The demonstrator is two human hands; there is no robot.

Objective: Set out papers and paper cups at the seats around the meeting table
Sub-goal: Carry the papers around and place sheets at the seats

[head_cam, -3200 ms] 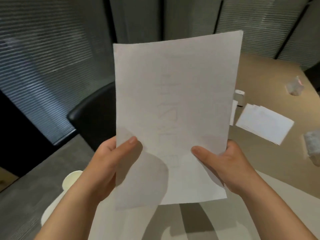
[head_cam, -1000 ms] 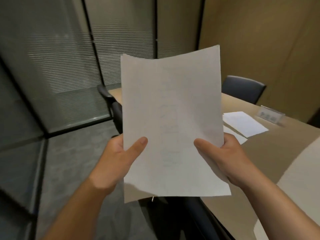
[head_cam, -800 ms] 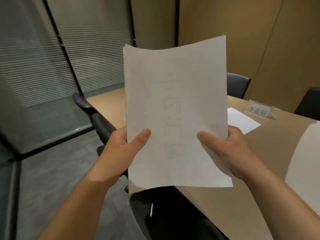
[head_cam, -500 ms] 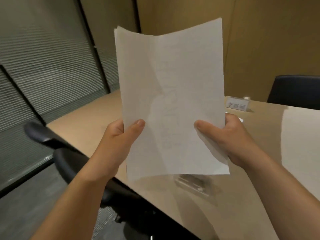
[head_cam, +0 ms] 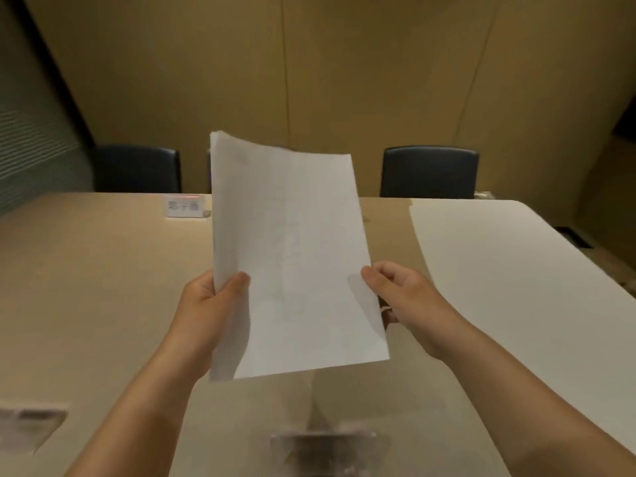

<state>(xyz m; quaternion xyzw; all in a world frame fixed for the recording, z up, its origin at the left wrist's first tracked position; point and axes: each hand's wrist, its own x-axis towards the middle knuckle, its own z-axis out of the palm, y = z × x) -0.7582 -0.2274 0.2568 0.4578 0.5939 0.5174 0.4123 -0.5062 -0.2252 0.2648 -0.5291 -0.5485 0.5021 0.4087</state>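
The sheets of paper [head_cam: 292,256] are white, with faint grey marks showing through the middle, too pale to read. The table [head_cam: 103,287] is light tan. A large white sheet [head_cam: 516,287] covers its right side. The small name card [head_cam: 184,205] at the far edge is white with dark characters and what may be a reddish strip along its top. The two chairs [head_cam: 429,172] beyond are dark blue-black. The wall [head_cam: 309,63] is yellowish-brown panelling; the blinds [head_cam: 27,139] at far left are grey-green with fine horizontal stripes.
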